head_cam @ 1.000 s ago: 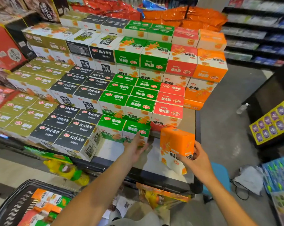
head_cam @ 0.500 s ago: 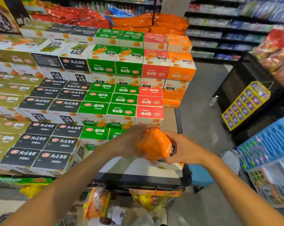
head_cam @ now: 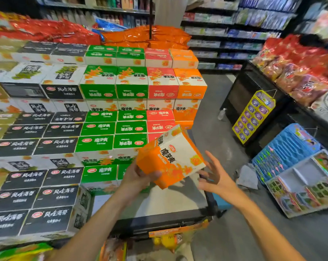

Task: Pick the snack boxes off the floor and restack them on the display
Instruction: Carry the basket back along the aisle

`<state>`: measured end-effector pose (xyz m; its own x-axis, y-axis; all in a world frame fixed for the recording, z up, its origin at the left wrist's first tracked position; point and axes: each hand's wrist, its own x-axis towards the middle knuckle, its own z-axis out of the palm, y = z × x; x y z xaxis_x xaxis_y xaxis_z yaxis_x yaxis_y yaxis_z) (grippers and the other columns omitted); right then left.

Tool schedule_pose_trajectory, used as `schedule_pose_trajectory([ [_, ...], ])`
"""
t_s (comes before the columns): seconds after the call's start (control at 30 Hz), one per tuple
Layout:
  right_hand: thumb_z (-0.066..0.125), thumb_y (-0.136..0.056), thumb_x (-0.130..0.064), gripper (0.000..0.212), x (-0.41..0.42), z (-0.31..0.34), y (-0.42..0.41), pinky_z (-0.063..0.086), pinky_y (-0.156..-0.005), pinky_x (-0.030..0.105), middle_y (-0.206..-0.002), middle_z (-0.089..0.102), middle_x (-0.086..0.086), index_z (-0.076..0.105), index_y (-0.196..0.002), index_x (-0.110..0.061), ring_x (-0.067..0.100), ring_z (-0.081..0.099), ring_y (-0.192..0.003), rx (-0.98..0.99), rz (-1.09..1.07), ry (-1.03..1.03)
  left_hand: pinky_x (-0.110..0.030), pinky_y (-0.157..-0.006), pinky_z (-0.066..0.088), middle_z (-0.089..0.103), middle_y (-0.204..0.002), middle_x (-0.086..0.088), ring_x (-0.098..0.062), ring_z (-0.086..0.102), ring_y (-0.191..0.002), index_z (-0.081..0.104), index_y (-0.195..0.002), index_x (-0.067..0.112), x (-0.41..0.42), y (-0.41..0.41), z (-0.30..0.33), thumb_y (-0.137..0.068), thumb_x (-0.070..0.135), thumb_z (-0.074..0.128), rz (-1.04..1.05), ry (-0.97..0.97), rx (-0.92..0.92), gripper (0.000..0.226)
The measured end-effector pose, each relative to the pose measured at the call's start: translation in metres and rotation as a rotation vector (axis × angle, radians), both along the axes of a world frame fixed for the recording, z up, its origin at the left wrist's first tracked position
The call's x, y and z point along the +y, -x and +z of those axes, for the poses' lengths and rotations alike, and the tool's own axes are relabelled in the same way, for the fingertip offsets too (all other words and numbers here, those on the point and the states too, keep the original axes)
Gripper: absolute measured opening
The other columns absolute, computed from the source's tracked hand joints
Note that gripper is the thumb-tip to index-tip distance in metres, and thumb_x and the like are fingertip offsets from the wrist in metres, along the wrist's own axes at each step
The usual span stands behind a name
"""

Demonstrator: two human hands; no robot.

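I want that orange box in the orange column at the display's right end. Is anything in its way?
Nothing visible. The orange box, held tilted by the left hand, hangs above the bare shelf in front of the orange column. The right hand is open beside it.

We cannot read the blurred shelf goods [head_cam: 234, 32] at upper right; the orange box [head_cam: 170, 157] hides our left hand's [head_cam: 138, 178] fingertips.

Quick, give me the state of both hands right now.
Left hand: gripping the tilted orange snack box at its lower corner.
Right hand: open, fingers spread, beside the box; contact cannot be told.
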<state>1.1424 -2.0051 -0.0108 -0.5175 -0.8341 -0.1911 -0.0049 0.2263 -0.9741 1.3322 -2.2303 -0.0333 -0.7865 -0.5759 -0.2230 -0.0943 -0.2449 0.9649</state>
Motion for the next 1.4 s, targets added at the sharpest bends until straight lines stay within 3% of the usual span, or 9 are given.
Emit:
schedule_pose_trajectory([
  [0.17, 0.083, -0.074, -0.019, 0.051, -0.024, -0.006, -0.037, 0.054, -0.082, 0.022, -0.108, 0.076, -0.01, 0.062, -0.121, -0.015, 0.004, 0.071, -0.101, 0.068, -0.264, 0.055, -0.039, -0.065, 0.052, 0.076, -0.101, -0.008, -0.024, 0.069, -0.083, 0.061, -0.121, 0.014, 0.016, 0.02, 0.003, -0.041, 0.051, 0.098, -0.088, -0.028, 0.044, 0.096],
  [0.33, 0.081, -0.075, -0.018, 0.044, -0.01, 0.002, -0.014, 0.057, -0.086, 0.031, -0.111, 0.076, -0.004, 0.067, -0.117, -0.017, 0.016, 0.072, -0.104, 0.109, -0.412, 0.134, -0.024, -0.081, 0.056, 0.072, -0.117, 0.009, -0.012, 0.067, -0.107, 0.056, -0.13, 0.029, 0.014, 0.051, 0.019, -0.074, 0.01, 0.087, -0.248, 0.085, 0.09, 0.066],
  [0.43, 0.081, -0.077, -0.009, 0.04, -0.001, 0.011, 0.032, 0.054, -0.076, 0.021, -0.105, 0.077, -0.003, 0.068, -0.115, -0.009, 0.011, 0.073, -0.095, 0.174, -0.446, 0.139, -0.037, -0.106, 0.044, 0.047, -0.149, 0.016, -0.007, 0.045, -0.137, 0.038, -0.146, 0.044, 0.0, 0.074, 0.02, -0.078, 0.036, 0.083, -0.19, 0.378, 0.077, 0.082],
  [0.6, 0.085, -0.074, -0.012, 0.053, -0.011, 0.012, 0.124, 0.057, -0.077, 0.02, -0.108, 0.075, -0.002, 0.062, -0.122, -0.012, 0.009, 0.071, -0.096, 0.238, -0.456, 0.1, -0.052, -0.122, 0.02, 0.025, -0.161, 0.015, -0.016, 0.011, -0.152, 0.031, -0.153, 0.039, -0.032, 0.117, 0.005, -0.093, 0.055, 0.056, -0.135, 1.07, -0.215, 0.067],
  [0.8, 0.09, -0.07, -0.012, 0.064, -0.078, -0.013, 0.199, 0.049, -0.072, 0.007, -0.109, 0.069, -0.008, 0.056, -0.123, -0.016, -0.007, 0.066, -0.092, 0.328, -0.235, -0.011, -0.053, -0.117, 0.026, 0.052, -0.147, -0.003, -0.036, 0.042, -0.139, 0.052, -0.142, 0.026, -0.049, 0.147, -0.009, -0.097, 0.059, 0.036, -0.101, 1.487, -0.516, 0.058],
  [1.0, 0.091, -0.071, -0.025, 0.066, -0.13, -0.05, 0.224, 0.052, -0.076, 0.015, -0.113, 0.064, -0.017, 0.052, -0.125, -0.026, 0.002, 0.063, -0.1, 0.322, -0.031, -0.068, -0.052, -0.12, 0.026, 0.038, -0.155, 0.004, -0.029, 0.028, -0.146, 0.044, -0.147, 0.027, -0.048, 0.142, -0.01, -0.098, 0.064, 0.033, -0.114, 1.478, -0.551, 0.062],
  [1.13, 0.086, -0.078, -0.014, 0.064, -0.139, -0.073, 0.229, 0.057, -0.076, 0.022, -0.116, 0.063, -0.016, 0.051, -0.131, -0.024, 0.016, 0.065, -0.107, 0.256, -0.015, -0.057, -0.051, -0.121, 0.023, 0.022, -0.162, 0.014, -0.022, 0.012, -0.152, 0.027, -0.155, 0.038, -0.049, 0.143, -0.013, -0.095, 0.072, 0.023, -0.12, 1.392, -0.604, 0.069],
  [1.3, 0.076, -0.087, -0.03, 0.061, -0.131, -0.072, 0.213, 0.052, -0.084, 0.021, -0.116, 0.054, -0.028, 0.038, -0.135, -0.033, 0.0, 0.06, -0.105, 0.15, -0.018, -0.058, -0.051, -0.122, 0.015, 0.019, -0.163, 0.012, -0.023, 0.007, -0.153, 0.024, -0.156, 0.037, -0.049, 0.142, -0.011, -0.096, 0.069, 0.029, -0.148, 1.383, -0.584, 0.068],
  [1.4, 0.072, -0.088, -0.043, 0.075, -0.134, -0.077, 0.195, 0.045, -0.09, 0.028, -0.124, 0.054, -0.012, 0.027, -0.146, -0.028, 0.015, 0.058, -0.119, 0.1, -0.023, -0.137, -0.042, -0.122, 0.003, 0.017, -0.164, 0.011, -0.021, 0.004, -0.153, 0.022, -0.156, 0.038, -0.048, 0.141, -0.012, -0.099, 0.065, 0.031, -0.142, 1.398, -0.581, 0.064],
])
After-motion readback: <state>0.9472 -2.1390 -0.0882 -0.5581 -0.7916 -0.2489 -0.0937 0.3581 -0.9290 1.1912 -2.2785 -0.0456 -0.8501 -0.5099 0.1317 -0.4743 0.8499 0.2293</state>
